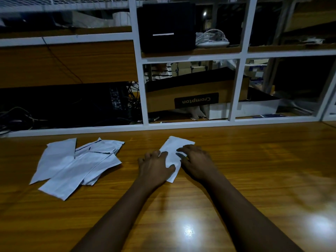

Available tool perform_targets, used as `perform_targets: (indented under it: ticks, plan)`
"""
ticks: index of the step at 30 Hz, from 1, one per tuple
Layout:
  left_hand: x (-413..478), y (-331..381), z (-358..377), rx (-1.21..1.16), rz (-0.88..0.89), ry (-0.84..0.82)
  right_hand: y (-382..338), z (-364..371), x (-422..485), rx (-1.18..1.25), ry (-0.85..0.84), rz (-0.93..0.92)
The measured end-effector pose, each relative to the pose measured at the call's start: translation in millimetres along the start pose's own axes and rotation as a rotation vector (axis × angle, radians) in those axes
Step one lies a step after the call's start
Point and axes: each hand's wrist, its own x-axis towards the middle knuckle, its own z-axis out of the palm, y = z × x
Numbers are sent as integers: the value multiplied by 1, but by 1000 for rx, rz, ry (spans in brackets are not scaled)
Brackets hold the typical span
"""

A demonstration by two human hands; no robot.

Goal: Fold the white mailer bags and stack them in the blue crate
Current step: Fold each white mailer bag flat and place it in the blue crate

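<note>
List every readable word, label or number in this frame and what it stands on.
"Crompton": upside down, on the dark label of the cardboard box in the shelf.
Light markings on the black device at left: too small to read.
The white strip on the black box above: no text can be made out.
The white mailer bags: no readable print.

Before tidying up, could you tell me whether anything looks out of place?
The loose mailer bags lie askew, overlapping, left on the table; the Crompton box on the shelf sits upside down, label inverted.
</note>
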Motion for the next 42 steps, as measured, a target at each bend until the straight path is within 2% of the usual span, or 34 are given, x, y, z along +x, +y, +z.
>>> perform_targets:
  ticks: [5,10,16,21,26,29,33,37,40,42]
  plan:
    - [0,14,-8,-177,122,-39,12,-11,1,-51,105,11]
    - [5,30,-4,-242,203,29,21,-17,-6,-187,-59,44]
    - [13,59,4,-144,231,-79,30,-17,-6,-279,2,103]
    - [18,92,-2,-165,249,-11,66,-35,-16,-206,48,184]
    - [22,149,6,-136,333,-35,116,-68,-40,-249,121,283]
    - [28,183,12,-130,375,-55,133,-77,-54,-172,30,356]
    - [28,217,28,-69,430,-60,150,-85,-71,-281,-86,434]
    - [34,224,38,-5,483,-107,147,-88,-74,-360,-14,451]
    - [38,215,37,42,534,-112,150,-83,-73,-238,28,376]
    - [45,200,36,84,580,-146,155,-85,-73,-190,21,388]
